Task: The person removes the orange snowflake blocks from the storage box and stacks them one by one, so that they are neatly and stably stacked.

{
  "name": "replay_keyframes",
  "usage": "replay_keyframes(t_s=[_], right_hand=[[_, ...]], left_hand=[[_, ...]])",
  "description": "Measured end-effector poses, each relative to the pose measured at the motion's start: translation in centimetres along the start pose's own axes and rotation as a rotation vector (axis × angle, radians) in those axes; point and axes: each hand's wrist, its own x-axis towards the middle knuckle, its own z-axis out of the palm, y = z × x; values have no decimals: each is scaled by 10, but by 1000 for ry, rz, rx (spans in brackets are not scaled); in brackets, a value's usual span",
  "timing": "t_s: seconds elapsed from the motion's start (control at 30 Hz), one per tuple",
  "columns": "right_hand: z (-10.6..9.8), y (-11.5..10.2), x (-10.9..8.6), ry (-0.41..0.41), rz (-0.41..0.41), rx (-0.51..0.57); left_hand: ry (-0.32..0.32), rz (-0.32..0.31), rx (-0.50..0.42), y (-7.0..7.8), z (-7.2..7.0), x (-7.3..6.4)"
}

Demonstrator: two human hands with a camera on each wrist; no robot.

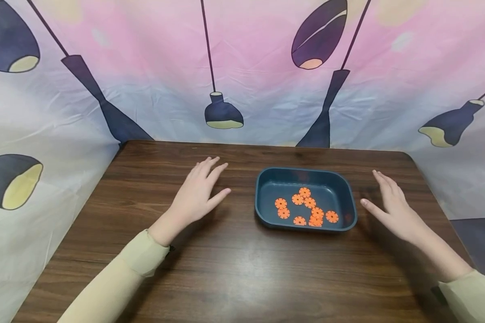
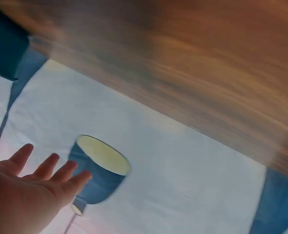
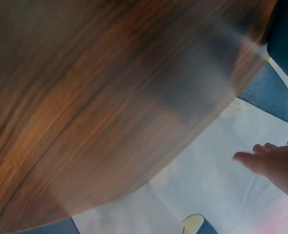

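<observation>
A dark blue tray [image 1: 307,175] with rounded corners sits on the table, right of its middle. Several orange notched discs [image 1: 309,202] lie on its floor, most of them bunched toward the near side. My left hand [image 1: 196,193] is held out to the left of the tray, fingers extended, with nothing in it. On the other side, close to the tray's right end, my right hand [image 1: 396,211] is also extended and holds nothing. In the left wrist view the left fingers [image 2: 45,167] are spread apart. The tray's corner [image 3: 286,44] shows at the right wrist view's edge.
The dark wood-grain table [image 1: 234,273] has rounded far corners. A cloth backdrop [image 1: 262,80] printed with hanging lamps stands behind it and along the left and right sides.
</observation>
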Motion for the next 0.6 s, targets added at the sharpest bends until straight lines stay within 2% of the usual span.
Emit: replay_keyframes(t_s=[0.2,0.37,0.6], right_hand=[[5,-3,6,15,3,158],[12,-6,8,12,27,294],[22,-5,13,-25,56,498]], left_hand=[[-3,50,-148,24,6,21],[-59,109,-233,46,13,38],[-161,179,-275,68,27,59]])
